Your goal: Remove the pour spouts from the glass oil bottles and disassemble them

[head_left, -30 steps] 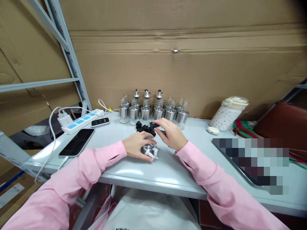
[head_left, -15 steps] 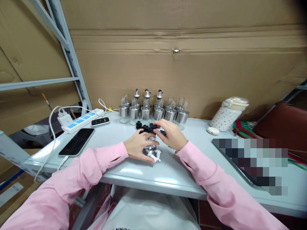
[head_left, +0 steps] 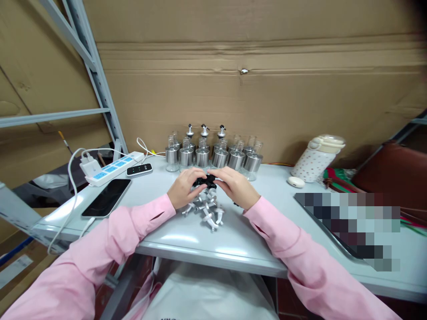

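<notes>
My left hand (head_left: 185, 187) is curled around the left side of a small heap of black plastic stoppers (head_left: 207, 181), its thumb below and fingers above. From the other side, my right hand (head_left: 236, 186) closes on the same heap, with black pieces showing between thumb and forefinger. How many stoppers each hand holds is hidden. Just nearer me lies a loose pile of white pour spouts (head_left: 207, 206). Behind the hands stand glass bottles with steel sleeves (head_left: 202, 157) in rows, and three at the back carry pourers (head_left: 204, 130).
At left are a phone (head_left: 106, 198), a power strip (head_left: 116, 167) and a small black device (head_left: 139, 170). To the right stand a dotted bottle (head_left: 313, 160), a white round case (head_left: 296, 182) and a dark, partly blurred tablet-like thing (head_left: 328, 226). Cardboard (head_left: 267, 98) walls the back.
My left hand has moved from over the white spouts up and away from me to the black stoppers, uncovering the spouts. My right hand stays nearby, and the black heap is drawn closer together.
</notes>
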Demonstrator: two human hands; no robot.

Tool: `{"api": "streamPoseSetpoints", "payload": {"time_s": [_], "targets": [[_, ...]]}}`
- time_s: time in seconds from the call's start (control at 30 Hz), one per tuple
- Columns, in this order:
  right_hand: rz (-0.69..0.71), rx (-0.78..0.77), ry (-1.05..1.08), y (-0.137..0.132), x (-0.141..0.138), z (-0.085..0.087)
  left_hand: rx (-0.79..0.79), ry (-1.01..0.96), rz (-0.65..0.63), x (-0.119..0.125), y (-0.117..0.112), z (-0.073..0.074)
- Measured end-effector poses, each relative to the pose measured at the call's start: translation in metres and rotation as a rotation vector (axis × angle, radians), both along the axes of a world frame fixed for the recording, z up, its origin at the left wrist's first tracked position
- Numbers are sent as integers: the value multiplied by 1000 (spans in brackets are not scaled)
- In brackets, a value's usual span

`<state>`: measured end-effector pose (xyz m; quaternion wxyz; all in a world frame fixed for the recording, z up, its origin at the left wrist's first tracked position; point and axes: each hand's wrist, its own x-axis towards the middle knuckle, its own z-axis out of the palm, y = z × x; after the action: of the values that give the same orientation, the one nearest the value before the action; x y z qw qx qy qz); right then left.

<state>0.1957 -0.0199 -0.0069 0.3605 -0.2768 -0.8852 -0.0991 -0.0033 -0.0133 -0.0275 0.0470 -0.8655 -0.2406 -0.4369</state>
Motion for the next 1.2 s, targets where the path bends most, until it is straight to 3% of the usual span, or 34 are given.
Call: {"api": "streamPoseSetpoints", "payload": {"time_s": [0.17, 0.3, 0.4, 0.5, 0.63, 1.2], "targets": [[5, -42, 32, -1, -2, -2, 86, 80, 15, -2, 4, -1], [21, 11, 29, -4, -3, 0, 156, 132, 167, -12, 13, 5], [-5, 40, 35, -5, -2, 2, 85, 175, 369, -27, 26, 8], [-23, 49, 25, -4, -1, 3, -129, 386, 505, -39, 39, 5], [-40, 60, 40, -3, 1, 4, -290, 546, 508, -44, 48, -2], [-56, 54, 57, -4, 4, 6, -320, 518, 575, -33, 38, -4]]}}
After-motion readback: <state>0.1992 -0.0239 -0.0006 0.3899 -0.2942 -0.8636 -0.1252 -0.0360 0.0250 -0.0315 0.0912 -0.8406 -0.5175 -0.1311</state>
